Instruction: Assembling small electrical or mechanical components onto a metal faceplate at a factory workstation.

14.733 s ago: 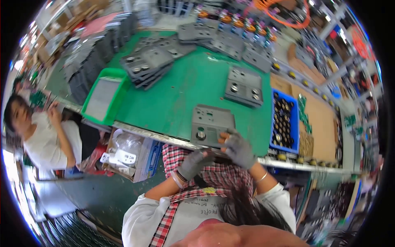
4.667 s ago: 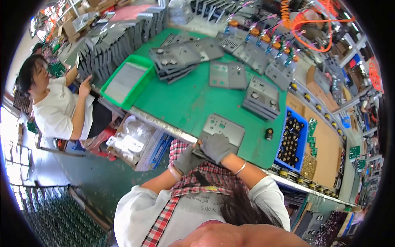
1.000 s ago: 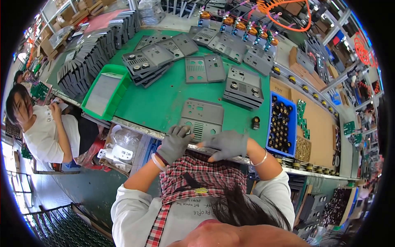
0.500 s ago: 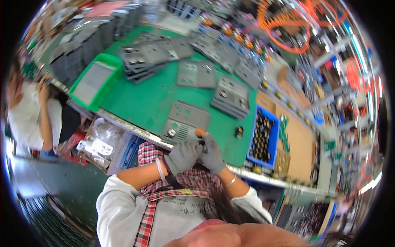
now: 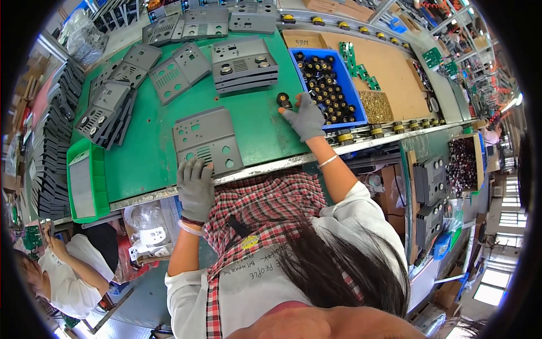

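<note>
Right hand (image 5: 306, 116) has moved to the loose black part (image 5: 284, 100), fingers spread; left hand (image 5: 195, 190), grip unclear, touches a panel (image 5: 206, 137) with holes (image 5: 226, 150) still unfilled; stacked panels (image 5: 241, 52) carry fittings (image 5: 226, 70).

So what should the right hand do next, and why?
Probably close gently on the loose black part: the right hand is right beside it, thumb and fingers apart, while the left hand is at the near edge of the gray panel.
</note>
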Available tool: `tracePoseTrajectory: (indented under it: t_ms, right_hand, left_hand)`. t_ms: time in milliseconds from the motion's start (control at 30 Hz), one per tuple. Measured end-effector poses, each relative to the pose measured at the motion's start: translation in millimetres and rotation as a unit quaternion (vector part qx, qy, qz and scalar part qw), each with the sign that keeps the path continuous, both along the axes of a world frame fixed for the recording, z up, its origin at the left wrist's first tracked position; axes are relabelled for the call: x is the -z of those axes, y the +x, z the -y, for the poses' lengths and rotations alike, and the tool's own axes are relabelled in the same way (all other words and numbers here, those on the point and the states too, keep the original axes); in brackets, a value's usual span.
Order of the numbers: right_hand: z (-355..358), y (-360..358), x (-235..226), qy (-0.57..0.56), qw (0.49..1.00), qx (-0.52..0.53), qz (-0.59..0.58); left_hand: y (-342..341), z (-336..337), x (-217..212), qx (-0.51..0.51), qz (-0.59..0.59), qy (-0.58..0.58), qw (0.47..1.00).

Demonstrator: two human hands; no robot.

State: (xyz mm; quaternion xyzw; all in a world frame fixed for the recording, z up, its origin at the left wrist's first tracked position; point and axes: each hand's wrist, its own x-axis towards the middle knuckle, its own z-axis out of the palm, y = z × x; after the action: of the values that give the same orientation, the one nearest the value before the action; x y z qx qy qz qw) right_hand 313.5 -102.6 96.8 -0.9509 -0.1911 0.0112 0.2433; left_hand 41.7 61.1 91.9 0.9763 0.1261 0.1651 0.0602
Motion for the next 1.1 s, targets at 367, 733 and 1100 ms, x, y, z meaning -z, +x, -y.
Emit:
tracePoseTrajectory:
  t_ms: [367, 733, 1100]
  right_hand:
    - [-13.1, -72.2, -21.0, 0.482, 0.779, -0.212, -0.339]
    - [-23.4, -111.9, -46.7, 0.433, 0.606, -0.286, -0.604]
    - [-53.9, -141.7, -48.1, 0.339, 0.843, -0.408, 0.083]
  left_hand:
    - [5.1, 13.8, -47.3, -0.006, 0.123, -0.277, 0.953]
    - [24.8, 27.3, -54.5, 0.088, 0.239, -0.184, 0.95]
    - [11.0, 45.3, -26.2, -0.012, 0.245, -0.828, 0.503]
